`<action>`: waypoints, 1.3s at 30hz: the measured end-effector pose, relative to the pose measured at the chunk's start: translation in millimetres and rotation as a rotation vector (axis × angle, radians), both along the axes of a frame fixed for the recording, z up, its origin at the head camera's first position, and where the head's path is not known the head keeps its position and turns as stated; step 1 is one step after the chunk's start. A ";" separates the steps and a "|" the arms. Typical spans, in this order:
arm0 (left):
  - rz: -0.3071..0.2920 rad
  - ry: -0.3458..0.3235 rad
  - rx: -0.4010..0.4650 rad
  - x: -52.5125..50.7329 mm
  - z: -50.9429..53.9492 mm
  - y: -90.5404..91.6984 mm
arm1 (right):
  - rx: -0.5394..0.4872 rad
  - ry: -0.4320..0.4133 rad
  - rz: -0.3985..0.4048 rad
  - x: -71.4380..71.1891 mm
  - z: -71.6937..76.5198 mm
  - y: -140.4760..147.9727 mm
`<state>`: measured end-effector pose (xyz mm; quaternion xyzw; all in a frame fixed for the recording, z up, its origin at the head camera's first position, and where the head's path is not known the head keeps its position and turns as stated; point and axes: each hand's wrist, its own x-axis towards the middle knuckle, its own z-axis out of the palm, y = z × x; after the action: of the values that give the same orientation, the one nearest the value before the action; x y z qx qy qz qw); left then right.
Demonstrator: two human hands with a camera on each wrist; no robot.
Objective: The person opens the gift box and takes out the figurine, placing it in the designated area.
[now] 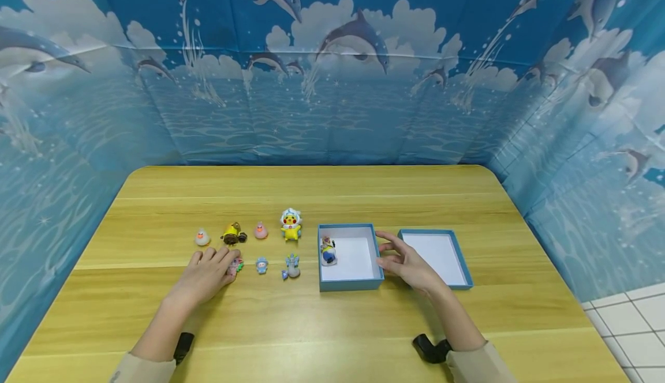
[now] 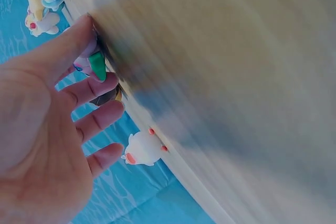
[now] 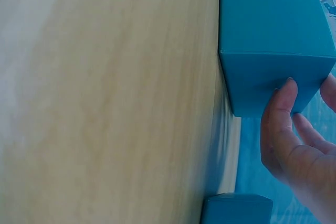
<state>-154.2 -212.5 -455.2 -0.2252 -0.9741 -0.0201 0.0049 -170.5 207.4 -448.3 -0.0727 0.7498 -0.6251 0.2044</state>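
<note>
My left hand (image 1: 208, 276) is low over the table's left half, its thumb and index finger pinching a small pink figurine (image 1: 236, 266) with a green part (image 2: 97, 65). The other fingers are spread in the left wrist view. My right hand (image 1: 407, 263) touches the right wall of an open blue box (image 1: 350, 285) with its fingertips, apparently without curling round it. Inside the white-lined box, a figurine with blue and yellow parts (image 1: 328, 253) lies along the left wall. A white duck figurine (image 1: 202, 237) stands just beyond my left hand.
Near the left hand are a yellow-and-brown figurine (image 1: 232, 234), a pink duck (image 1: 261, 231), a yellow figurine in a white hood (image 1: 291, 225), a small blue figurine (image 1: 261, 265) and a grey-blue one (image 1: 292, 266). The blue box lid (image 1: 436, 256) lies right of the box, white inside up.
</note>
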 end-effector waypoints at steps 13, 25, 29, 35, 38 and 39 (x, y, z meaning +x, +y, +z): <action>0.032 -0.056 0.028 1.0 -0.2 -0.2 | 0.000 0.008 0.008 -0.1 -1.1 1.0; 0.059 -0.079 0.086 1.7 3.2 0.6 | 0.004 0.006 0.005 -0.2 -0.7 0.6; 0.067 -0.074 0.107 3.3 10.3 2.9 | 0.005 0.003 0.001 -0.3 -0.3 0.5; 0.040 -0.038 0.139 3.2 24.3 15.0 | 0.018 0.003 -0.003 -0.3 -0.9 0.7; 0.003 -0.023 0.134 1.9 30.7 26.7 | 0.018 0.001 -0.003 -0.2 -1.1 0.8; -0.010 -0.018 0.128 1.0 32.4 31.4 | 0.017 0.001 -0.002 -0.2 -1.0 0.8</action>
<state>-153.1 -181.1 -422.7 -0.2292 -0.9697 -0.0845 0.0104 -170.7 208.2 -449.4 -0.0703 0.7553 -0.6189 0.2040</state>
